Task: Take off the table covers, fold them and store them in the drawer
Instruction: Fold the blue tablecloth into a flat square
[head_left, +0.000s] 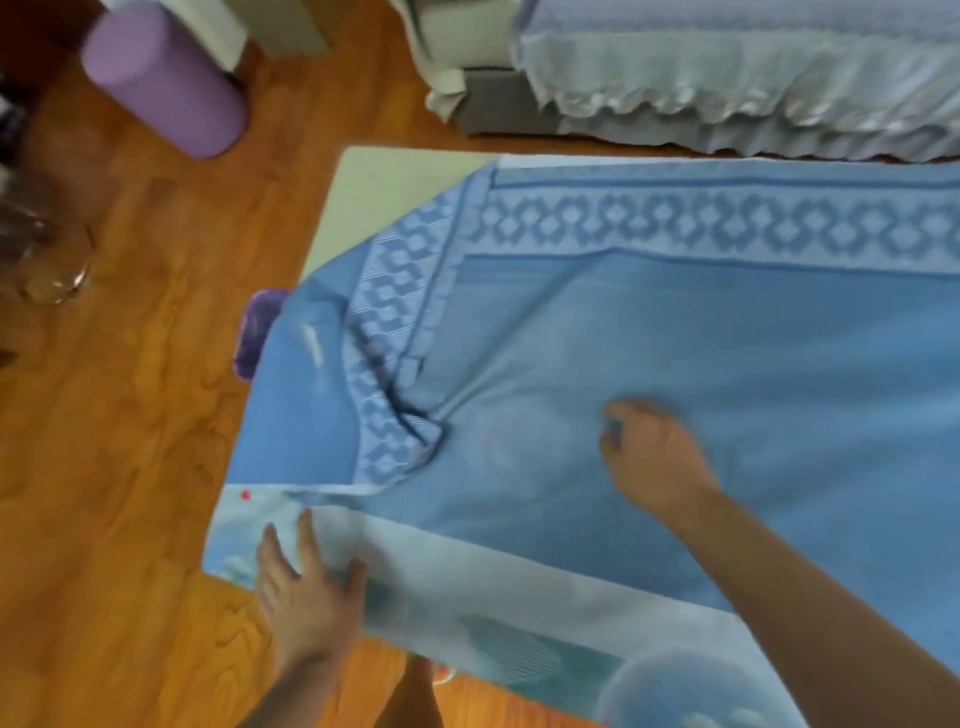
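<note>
Blue cover lies under curled right hand; flat left hand presses its near edge.

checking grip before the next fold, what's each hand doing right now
Left hand: open, fingers spread flat on the pale under cover.
Right hand: fingers curled on the blue table cover; grip cannot be told.

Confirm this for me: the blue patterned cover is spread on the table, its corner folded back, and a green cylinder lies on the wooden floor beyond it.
Not quite: the cylinder is purple, not green, as the head view shows. The rest holds: the blue cover is spread on the table, corner folded back, wooden floor beyond.
</note>
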